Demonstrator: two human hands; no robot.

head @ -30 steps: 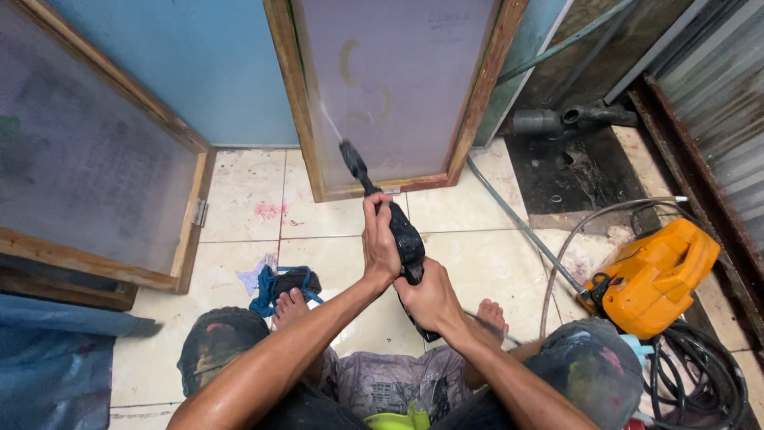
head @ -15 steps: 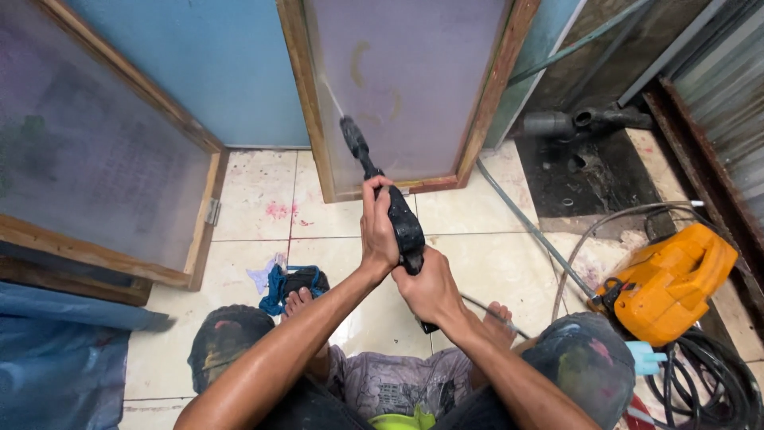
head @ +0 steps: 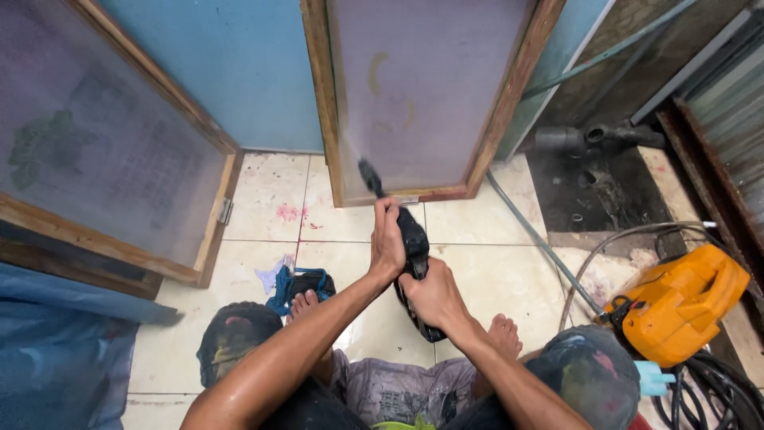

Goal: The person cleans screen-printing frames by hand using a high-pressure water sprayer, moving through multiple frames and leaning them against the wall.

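Spray gun (head: 414, 247) clasped between both hands: left hand (head: 387, 239) wraps barrel, right hand (head: 434, 296) grips handle

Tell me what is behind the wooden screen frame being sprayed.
Behind the wooden screen frame stands a blue wall, showing on both sides. The purple mesh covers whatever lies directly behind it, so that cannot be seen.

Spray gun (head: 414, 263): grip hidden under both hands. Left screen frame (head: 103, 167): cut by picture edge. Hose coil (head: 716, 394): cut off at corner. Faint screen marks: unreadable.
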